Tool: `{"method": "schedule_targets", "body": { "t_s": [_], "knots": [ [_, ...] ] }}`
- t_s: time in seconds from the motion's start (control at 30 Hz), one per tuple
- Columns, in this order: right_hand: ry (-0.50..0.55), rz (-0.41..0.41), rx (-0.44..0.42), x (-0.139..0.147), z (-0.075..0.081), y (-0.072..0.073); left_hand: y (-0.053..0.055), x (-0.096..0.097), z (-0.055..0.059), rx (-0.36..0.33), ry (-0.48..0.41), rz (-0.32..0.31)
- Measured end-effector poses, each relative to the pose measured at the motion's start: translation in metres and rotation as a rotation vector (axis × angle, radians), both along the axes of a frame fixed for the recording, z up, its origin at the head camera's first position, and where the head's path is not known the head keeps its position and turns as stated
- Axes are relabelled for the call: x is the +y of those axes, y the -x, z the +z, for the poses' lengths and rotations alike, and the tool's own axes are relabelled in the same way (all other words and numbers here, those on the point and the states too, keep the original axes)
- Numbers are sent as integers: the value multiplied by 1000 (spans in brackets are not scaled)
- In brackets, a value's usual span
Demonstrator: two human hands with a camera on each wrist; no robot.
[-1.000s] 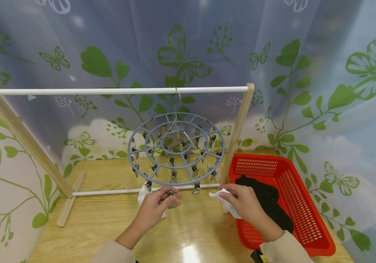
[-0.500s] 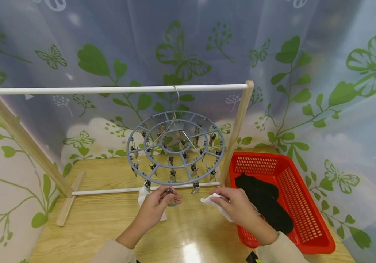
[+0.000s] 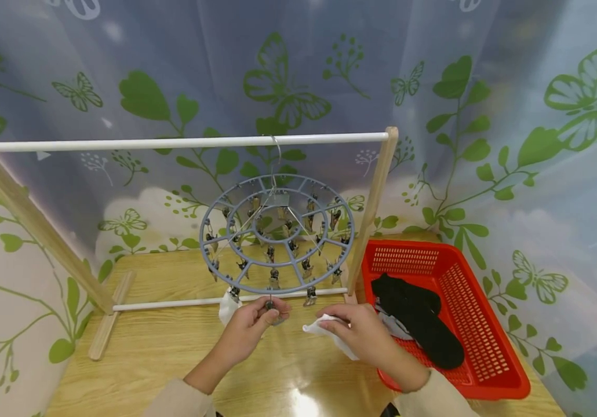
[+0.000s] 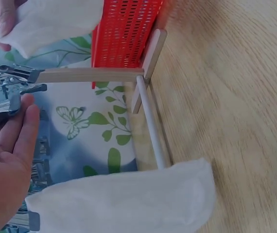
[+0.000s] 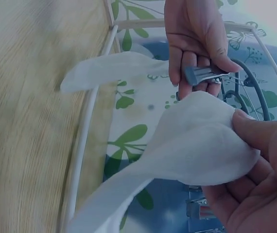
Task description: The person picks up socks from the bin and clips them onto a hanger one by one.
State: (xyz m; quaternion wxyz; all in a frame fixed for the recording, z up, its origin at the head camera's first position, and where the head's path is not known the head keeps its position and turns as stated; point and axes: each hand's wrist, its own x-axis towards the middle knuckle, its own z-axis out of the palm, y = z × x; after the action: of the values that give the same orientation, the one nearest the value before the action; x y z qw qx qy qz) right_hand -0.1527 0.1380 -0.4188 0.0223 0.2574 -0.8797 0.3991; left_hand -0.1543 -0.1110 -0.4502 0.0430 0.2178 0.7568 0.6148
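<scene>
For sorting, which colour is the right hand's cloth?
The cloth is white, clearest in the right wrist view.

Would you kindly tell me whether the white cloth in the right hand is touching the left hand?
Apart: the head view shows a gap, with wooden tabletop visible between the white cloth and the left hand.

Glare on table (image 3: 288, 376), dimmer wrist views

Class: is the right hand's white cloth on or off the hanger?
Off: the right hand holds the white cloth, apart from the hanger and its clips.
</scene>
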Motion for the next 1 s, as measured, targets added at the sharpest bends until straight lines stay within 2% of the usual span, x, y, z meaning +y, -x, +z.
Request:
{"method": "schedule_targets", "body": {
  "t_s": [0.27,0.43,0.67,0.87,1.0],
  "knots": [
    [52,50,-62,-7,-4,0,-1,-1,-2,0,8,27],
    [85,40,-108,-11,-7,0,-2,0,-2,21,35,48],
    [97,55,-81,-16,-13,2,-2,2,-3,19,60,69],
    [113,55,-87,-22,-16,3,-4,4,-3,20,41,90],
    [111,44,-59,-25,-17,4,-5,5,-2,37,37,86]
  ]
}}
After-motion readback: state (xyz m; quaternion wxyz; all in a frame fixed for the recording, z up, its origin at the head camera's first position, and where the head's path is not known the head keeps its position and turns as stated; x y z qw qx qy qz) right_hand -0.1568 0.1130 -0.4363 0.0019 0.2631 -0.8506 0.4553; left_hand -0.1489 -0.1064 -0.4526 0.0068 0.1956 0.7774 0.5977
